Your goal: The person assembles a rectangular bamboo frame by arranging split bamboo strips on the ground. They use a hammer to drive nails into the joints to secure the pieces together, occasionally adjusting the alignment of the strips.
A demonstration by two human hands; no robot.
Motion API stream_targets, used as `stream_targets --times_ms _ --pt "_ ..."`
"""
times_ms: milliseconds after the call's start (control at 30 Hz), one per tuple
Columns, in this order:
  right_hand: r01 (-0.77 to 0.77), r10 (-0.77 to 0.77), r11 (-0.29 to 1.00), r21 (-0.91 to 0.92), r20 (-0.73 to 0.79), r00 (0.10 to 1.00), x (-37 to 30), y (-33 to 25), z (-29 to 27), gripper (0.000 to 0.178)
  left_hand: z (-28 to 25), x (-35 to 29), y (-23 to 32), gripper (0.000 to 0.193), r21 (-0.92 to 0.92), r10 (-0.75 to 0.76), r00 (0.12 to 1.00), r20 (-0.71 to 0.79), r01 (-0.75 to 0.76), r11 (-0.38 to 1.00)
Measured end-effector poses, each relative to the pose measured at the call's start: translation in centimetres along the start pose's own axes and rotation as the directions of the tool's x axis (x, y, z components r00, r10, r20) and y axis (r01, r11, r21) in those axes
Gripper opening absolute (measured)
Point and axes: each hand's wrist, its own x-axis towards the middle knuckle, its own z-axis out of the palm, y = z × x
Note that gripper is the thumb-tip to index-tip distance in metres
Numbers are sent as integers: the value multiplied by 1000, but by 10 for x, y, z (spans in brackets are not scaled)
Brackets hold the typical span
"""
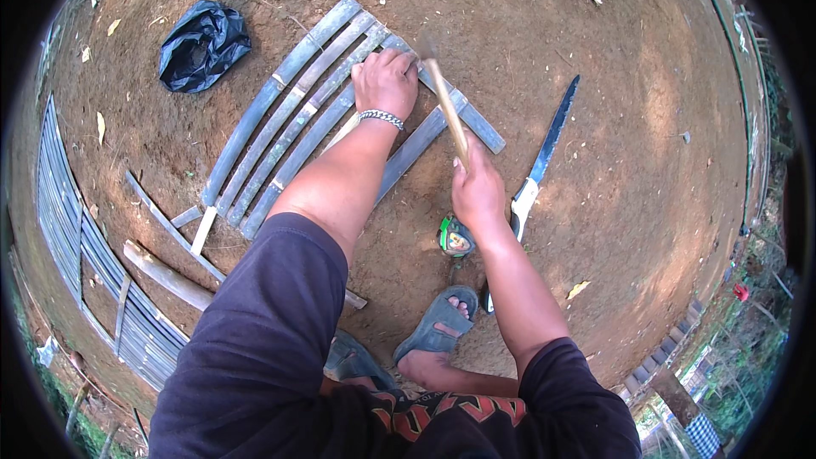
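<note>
Several split bamboo slats [293, 100] lie side by side on the ground, with a cross slat [481, 124] running along their far ends. Over that far end is my left hand [387, 83], its fingers curled down at the cross slat; what they pinch, if anything, is hidden. My right hand [478, 191] is wrapped round the wooden handle of a hammer [449, 109]. The hammer's head is smeared by motion and hangs just right of my left fingers. Below my right hand sits a green and black tape measure [456, 236].
Right of my right forearm lies a hand saw [554, 138] with a white handle. A black plastic bag [204, 44] rests at the far left. Nearer are a bamboo pole [168, 275] and a framework of thin slats [61, 195]. My sandalled foot [435, 327] stands close by.
</note>
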Motion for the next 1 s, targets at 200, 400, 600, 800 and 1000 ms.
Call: stream_targets --times_ms 200,400,600,800,1000 --pt "132 -110 985 110 -192 975 -1 0 -1 53 -3 -1 3 16 -52 -39 997 68 43 998" --pt "65 -60 995 81 -71 996 -7 5 8 55 14 3 -5 52 108 -107 993 -43 111 988" --pt "92 -68 985 148 -161 985 -5 -3 -4 52 16 7 1 59 282 -165 969 181 110 953" --pt "45 -39 996 80 -79 996 0 -4 0 55 19 6 -2 58 285 -135 980 145 89 954" --pt "92 -67 987 135 -179 982 1 -4 -1 56 22 4 -4 59 328 -116 985 126 69 942"
